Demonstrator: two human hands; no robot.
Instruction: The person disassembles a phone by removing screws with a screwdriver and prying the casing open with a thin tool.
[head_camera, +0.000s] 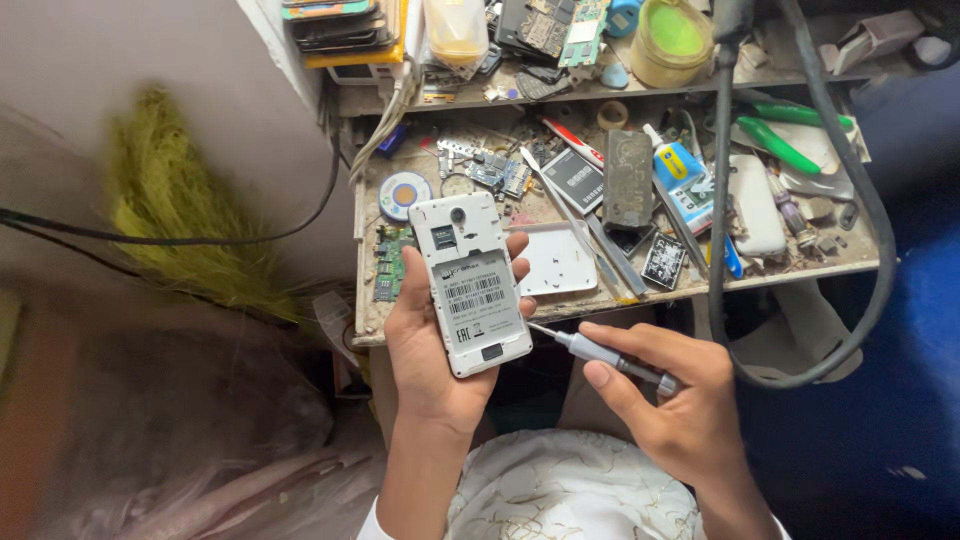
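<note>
Phone (470, 285) sits back-up in the left hand (430, 350), back cover off, white inner frame showing w/ a barcode sticker in the battery bay & the camera hole at the top end. Palm cradles it from below; thumb runs along the left edge, fingertips curl over the right edge, so the hand is wrapped round it, not spread. It's held in the air just in front of the bench edge (620, 300), tilted a bit, top end away from the body.

Right of it, the screwdriver (600, 355) is pinched in the right hand (670, 400): thumb & index on the grey shaft, other fingers folded behind. Tip points left and sits just beside the lower right edge of the phone; can't tell if it touches.

Doing this well, IMO: keep the left grip firm but off the sticker area so the screw holes stay visible. Bring the tip square into a screw head before turning, not at the shallow angle it has now, else it could slip & scar the plastic. Bracing the right wrist vs. the left hand would steady it.

Further right, the bench is crowded: white cover plate (555, 262), dark battery (627, 180), glue bottle (678, 165), green-handled pliers (790, 140), thick black cable (720, 200) hanging across. Loose screws would be easily lost there.
</note>
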